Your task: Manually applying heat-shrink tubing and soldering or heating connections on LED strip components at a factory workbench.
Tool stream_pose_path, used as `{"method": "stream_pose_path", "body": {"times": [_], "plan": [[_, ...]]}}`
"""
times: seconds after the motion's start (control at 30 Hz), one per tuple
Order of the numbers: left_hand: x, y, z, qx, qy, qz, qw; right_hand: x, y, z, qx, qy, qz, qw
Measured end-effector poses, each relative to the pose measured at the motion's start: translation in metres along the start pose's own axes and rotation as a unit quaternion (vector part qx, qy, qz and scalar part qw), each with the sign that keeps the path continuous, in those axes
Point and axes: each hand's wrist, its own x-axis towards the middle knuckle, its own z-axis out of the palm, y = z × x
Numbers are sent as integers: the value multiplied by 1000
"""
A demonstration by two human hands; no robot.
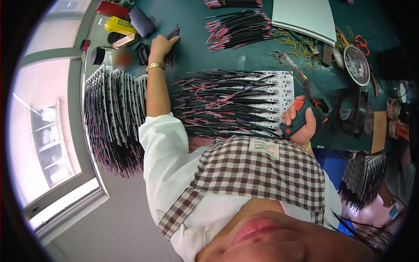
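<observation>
My left hand (162,45), with a gold bracelet at the wrist, reaches to the far left of the bench. Its fingers close round a small bundle of black wires (173,56). On the right, my right hand (301,124) grips a dark green soldering gun (296,117) with an orange trigger, its metal tip pointing away and to the left. Between my arms lies a white circuit board panel (286,87). Rows of black wires (222,98) with red and white ends run across it leftward. The gun's tip is above the panel's far right corner, apart from the wires.
Wired panels (115,109) stand stacked at the left by the window. More cut wires (238,30) and white sheets (303,17) lie at the back. Toward the right are a metal bowl (356,65), red scissors (362,45), yellow strings (301,46) and a black stand (350,111).
</observation>
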Motion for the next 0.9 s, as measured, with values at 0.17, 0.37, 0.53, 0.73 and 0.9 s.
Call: {"method": "stream_pose_path", "body": {"times": [0.17, 0.37, 0.53, 0.73, 0.9], "plan": [[-33, -3, -1, -4, 62, 3, 998, -14, 3, 9, -3, -13, 6, 1000], [-40, -52, 8, -124, 180, 75, 973, -38, -11, 18, 0, -6, -22, 1000], [-50, -57, -6, -431, 224, 31, 874, -32, -6, 14, 8, -8, -2, 1000], [-106, 12, -28, -670, 326, 232, 626, -35, 4, -3, -49, -9, -19, 999], [-121, 26, 9, -682, 274, 144, 662, -23, 2, -5, -10, 31, -54, 998]]}}
